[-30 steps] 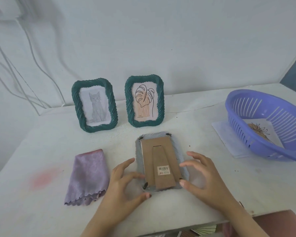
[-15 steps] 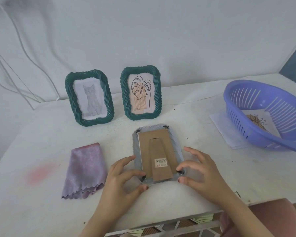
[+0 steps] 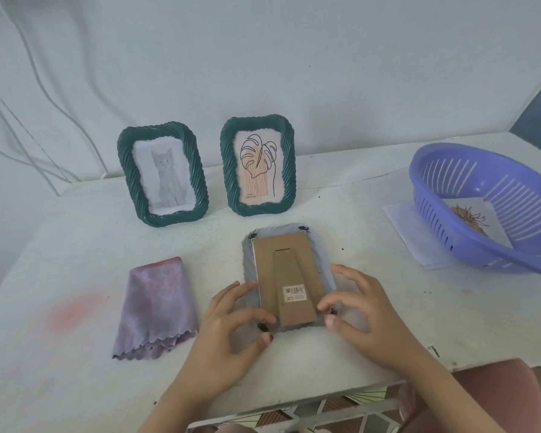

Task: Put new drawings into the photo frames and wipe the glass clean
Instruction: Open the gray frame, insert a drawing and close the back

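Head view: purple basket (image 3: 431, 210) holds a drawing (image 3: 473, 219).

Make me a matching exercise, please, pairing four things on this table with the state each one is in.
Things:
1. cat frame
2. face-down frame
3. cloth
4. basket

States:
A. holding a drawing
B. folded flat
C. standing upright
D. lying with its cardboard back up

Pairs: 1-C, 2-D, 3-B, 4-A
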The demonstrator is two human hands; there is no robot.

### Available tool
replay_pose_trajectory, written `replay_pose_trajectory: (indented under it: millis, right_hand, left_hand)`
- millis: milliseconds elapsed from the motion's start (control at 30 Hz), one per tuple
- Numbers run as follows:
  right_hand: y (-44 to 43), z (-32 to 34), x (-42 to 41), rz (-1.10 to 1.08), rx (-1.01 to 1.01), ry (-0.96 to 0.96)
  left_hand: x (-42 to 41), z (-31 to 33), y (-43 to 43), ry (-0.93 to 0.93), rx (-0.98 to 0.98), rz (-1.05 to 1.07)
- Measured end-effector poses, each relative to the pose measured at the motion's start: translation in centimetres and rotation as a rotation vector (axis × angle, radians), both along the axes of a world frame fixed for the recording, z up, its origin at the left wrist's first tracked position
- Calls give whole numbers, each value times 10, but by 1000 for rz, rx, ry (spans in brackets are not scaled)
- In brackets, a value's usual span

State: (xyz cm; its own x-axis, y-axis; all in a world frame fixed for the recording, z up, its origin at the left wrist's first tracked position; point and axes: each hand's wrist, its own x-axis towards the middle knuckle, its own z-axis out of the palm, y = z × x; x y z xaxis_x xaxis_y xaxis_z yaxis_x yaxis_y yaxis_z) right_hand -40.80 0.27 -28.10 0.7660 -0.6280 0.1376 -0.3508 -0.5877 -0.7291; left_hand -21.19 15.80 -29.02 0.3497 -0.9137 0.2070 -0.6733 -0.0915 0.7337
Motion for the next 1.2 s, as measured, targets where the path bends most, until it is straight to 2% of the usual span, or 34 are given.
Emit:
replay_pose_trajectory:
  millis: [167, 300, 467, 567, 733, 800, 867, 1000, 1200]
  right_hand:
    - [-2, 11, 16, -100, -75, -39]
    - [-4, 11, 29, -127, -23, 10]
    - [-2, 14, 37, -188, 13, -34]
    - [-2, 16, 39, -220, 103, -83]
    - [-4, 21, 46, -284, 400, -209]
    - [-5, 23, 49, -289, 431, -222]
    - [-6, 24, 50, -286, 375, -183]
    - [-7, 23, 51, -290, 89, -18]
    - [-8, 19, 55, -286, 48, 2]
  left_hand:
    - [0, 9, -6, 27, 4, 117]
    - [0, 12, -17, 15, 78, 135]
    - [3, 11, -23, 7, 100, 116]
    - [4, 11, -23, 25, 86, 115]
    - [2, 10, -23, 73, 65, 109]
    - [2, 9, -23, 89, 54, 112]
    - [2, 7, -23, 92, 46, 114]
    - [2, 7, -23, 69, 19, 109]
    - [0, 11, -27, 100, 41, 150]
